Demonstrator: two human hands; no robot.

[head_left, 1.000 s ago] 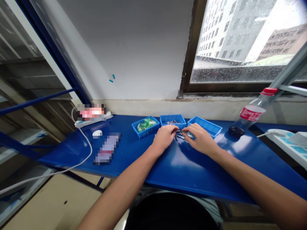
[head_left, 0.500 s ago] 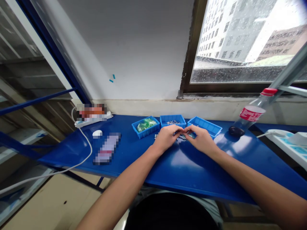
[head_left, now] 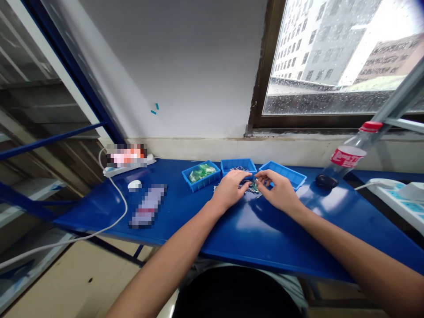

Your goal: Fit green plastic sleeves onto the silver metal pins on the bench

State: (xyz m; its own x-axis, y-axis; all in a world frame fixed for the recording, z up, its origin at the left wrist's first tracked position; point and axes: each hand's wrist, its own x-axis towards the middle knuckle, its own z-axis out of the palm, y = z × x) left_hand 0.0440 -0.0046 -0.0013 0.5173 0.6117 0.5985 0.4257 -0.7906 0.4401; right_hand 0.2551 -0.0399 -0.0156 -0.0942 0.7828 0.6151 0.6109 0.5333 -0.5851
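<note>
My left hand [head_left: 230,189] rests over a loose pile of small, slim metal pieces [head_left: 253,190] on the blue table. Its thumb and fingers are apart, and nothing shows between them. Just to the right, my right hand [head_left: 280,189] has thumb and fingertips pinched close together above the pile. A tiny light piece seems to be at those fingertips, too small to name. Behind my hands, the middle blue tray [head_left: 239,161] holds more slim metal pieces. My right fingers partly cover the front of the right blue tray [head_left: 288,176].
The left blue tray [head_left: 202,183] holds green-and-clear bags. A plastic bottle with a red cap [head_left: 349,154] stands at the right, near a power strip [head_left: 397,198]. On the left lie a blurred-out flat object [head_left: 149,205], a white round object [head_left: 134,185] and a white cable [head_left: 124,207].
My fingertips, which met over the pile, have drawn apart. The left hand's thumb and fingers have spread, and the right hand has shifted slightly right, uncovering more of the metal pieces.
</note>
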